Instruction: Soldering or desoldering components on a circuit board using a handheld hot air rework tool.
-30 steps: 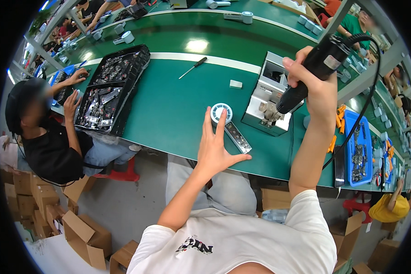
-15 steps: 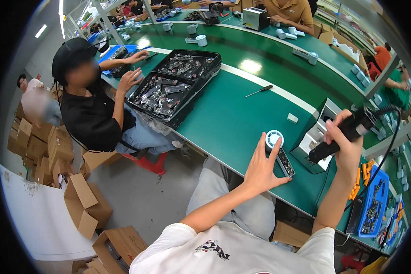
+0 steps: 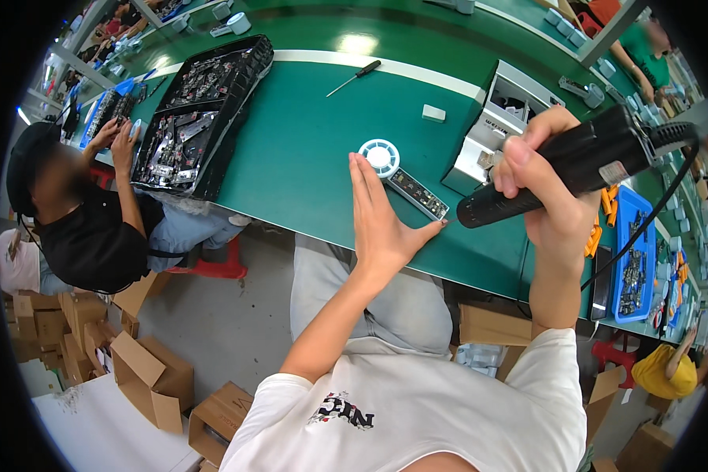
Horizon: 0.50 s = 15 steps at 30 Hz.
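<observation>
Left hand: the left hand [image 3: 379, 216] is lying flat and released on the green table [image 3: 307, 141], fingers straight and together, pointing away from the body, thumb spread toward the strip; it is grasping nothing.
Right hand: the right hand [image 3: 544, 185] is clenching around the black power tool [image 3: 574, 165], forearm rising steeply from below, tool slanting down to the left.
Work piece: the narrow strip [image 3: 417, 193] is lying on the table just beside the left fingers, one end touching a round white part [image 3: 379, 155].
Tool tip: it is hovering near the strip's near end, close to the left thumb; contact cannot be told.
Risk, slipping: the strip is looking unclamped, so a push from the tip may be skidding it.
Risk, thumb: the tip may be nicking the nearby thumb.
Risk, cord: the black cable [image 3: 645, 228] is trailing rightward and may be tugging the tool off line.
</observation>
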Motion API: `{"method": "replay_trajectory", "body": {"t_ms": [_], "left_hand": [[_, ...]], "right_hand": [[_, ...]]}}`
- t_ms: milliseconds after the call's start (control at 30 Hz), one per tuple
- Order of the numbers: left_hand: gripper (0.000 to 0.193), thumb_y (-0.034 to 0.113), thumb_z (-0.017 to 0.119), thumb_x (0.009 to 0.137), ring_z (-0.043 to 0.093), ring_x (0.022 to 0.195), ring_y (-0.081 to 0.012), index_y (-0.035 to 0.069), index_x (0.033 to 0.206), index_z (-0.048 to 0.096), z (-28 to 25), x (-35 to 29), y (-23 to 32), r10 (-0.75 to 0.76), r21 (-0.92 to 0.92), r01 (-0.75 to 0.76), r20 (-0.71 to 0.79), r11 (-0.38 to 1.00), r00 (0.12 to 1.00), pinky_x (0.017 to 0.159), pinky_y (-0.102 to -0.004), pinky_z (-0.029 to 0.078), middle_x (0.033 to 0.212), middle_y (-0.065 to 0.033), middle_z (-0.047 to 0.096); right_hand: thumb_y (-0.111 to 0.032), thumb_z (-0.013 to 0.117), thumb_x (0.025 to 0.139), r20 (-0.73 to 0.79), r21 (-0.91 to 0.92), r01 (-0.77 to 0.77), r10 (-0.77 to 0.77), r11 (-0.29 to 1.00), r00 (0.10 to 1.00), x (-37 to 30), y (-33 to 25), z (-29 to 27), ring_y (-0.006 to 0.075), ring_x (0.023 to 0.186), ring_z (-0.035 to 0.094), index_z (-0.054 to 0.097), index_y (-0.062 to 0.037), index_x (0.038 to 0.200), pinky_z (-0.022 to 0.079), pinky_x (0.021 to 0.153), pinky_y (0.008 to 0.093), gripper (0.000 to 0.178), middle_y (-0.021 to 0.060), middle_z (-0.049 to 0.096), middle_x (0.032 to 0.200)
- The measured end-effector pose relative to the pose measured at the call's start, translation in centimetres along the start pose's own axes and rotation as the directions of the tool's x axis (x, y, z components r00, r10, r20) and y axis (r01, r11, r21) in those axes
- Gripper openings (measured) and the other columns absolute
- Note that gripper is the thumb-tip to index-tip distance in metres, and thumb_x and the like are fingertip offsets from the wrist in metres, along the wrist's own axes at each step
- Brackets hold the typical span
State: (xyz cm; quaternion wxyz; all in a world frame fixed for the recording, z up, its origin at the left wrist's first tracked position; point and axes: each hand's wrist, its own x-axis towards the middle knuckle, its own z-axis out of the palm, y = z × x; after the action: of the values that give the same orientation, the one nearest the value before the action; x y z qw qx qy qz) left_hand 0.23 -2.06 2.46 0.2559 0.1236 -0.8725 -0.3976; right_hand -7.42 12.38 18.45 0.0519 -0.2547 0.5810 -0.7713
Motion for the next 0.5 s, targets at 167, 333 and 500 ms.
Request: {"method": "replay_trajectory", "body": {"t_ms": [167,333,500], "left_hand": [[0.149,0.028,0.099,0.055,0.019,0.150,-0.0520,-0.014,0.155,-0.003,0.0,-0.2,0.1,-0.026,-0.051,0.025,-0.010,0.998,1.000,0.122,-0.0473,0.028,0.161,-0.0391,0.007],[0.148,0.028,0.099,0.056,0.020,0.150,-0.0518,-0.015,0.154,-0.003,-0.4,-0.3,0.2,-0.035,-0.040,0.035,0.018,0.999,0.999,0.122,-0.0467,0.029,0.161,-0.0396,0.008],[0.146,0.032,0.100,0.055,0.019,0.150,-0.0527,-0.006,0.158,0.004,-0.2,-0.5,-0.3,0.029,-0.014,-0.029,-0.022,0.999,0.999,0.119,-0.0526,0.029,0.162,-0.0372,0.009]], "right_hand": [[-0.005,0.082,0.083,0.000,-0.046,0.021,-0.021,0.999,1.000,0.0,1.4,0.2,0.0083,0.057,0.059,0.061,-0.0035,0.085,0.045,0.054,0.0215,0.020,0.0014,0.061,0.068],[-0.005,0.083,0.083,-0.021,-0.104,0.039,-0.041,0.994,0.999,0.0,1.5,0.1,0.0080,0.057,0.059,0.062,-0.0037,0.085,0.045,0.053,0.0218,0.021,0.0009,0.061,0.067],[-0.004,0.082,0.084,-0.037,-0.110,0.038,-0.043,0.993,0.998,0.2,1.9,0.3,0.0081,0.057,0.059,0.062,-0.0040,0.085,0.045,0.053,0.0222,0.020,0.0011,0.061,0.068]]}}
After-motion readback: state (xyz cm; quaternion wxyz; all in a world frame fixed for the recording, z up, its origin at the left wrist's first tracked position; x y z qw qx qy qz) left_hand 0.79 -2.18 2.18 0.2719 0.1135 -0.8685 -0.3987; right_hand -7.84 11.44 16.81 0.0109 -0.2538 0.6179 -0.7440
